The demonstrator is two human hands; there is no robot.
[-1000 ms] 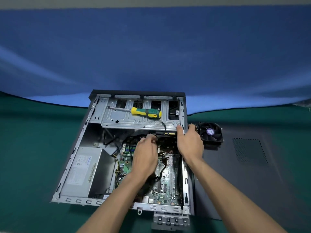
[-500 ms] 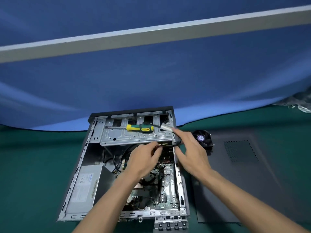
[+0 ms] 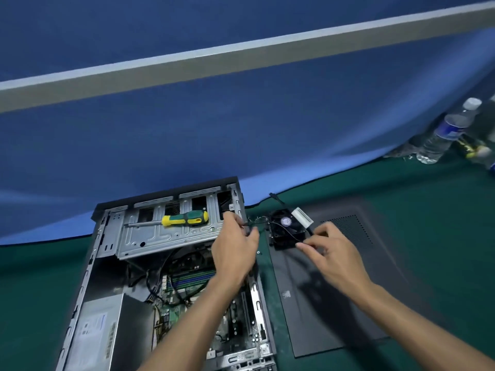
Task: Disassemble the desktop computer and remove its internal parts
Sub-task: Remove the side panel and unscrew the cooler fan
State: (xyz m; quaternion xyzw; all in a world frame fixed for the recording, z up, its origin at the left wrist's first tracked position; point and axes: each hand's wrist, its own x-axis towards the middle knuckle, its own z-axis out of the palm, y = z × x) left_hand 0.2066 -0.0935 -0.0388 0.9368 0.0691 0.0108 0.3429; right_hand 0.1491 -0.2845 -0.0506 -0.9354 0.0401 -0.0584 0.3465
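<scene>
Green mat (image 3: 40, 277) under blue backdrop, open computer case (image 3: 88, 285) lying with its long axis running away from you, your left hand (image 3: 234, 253) pinching a black cable (image 3: 284, 228) at the case's far right corner, your right hand (image 3: 332, 253) pinching its other end over the side panel (image 3: 375, 290).

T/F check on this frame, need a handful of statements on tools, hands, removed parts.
1. The yellow-and-green-handled screwdriver lies on the grey metal drive cage of the open computer case. True.
2. The right hand holds the screwdriver. False: it pinches a thin black cable with a white connector piece.
3. The small black fan sits outside the case, on the dark side panel. True.
4. The left hand rests on the grey power supply. False: it is at the case's right edge, holding the cable.
5. A clear plastic bottle stands far right. True.
</scene>
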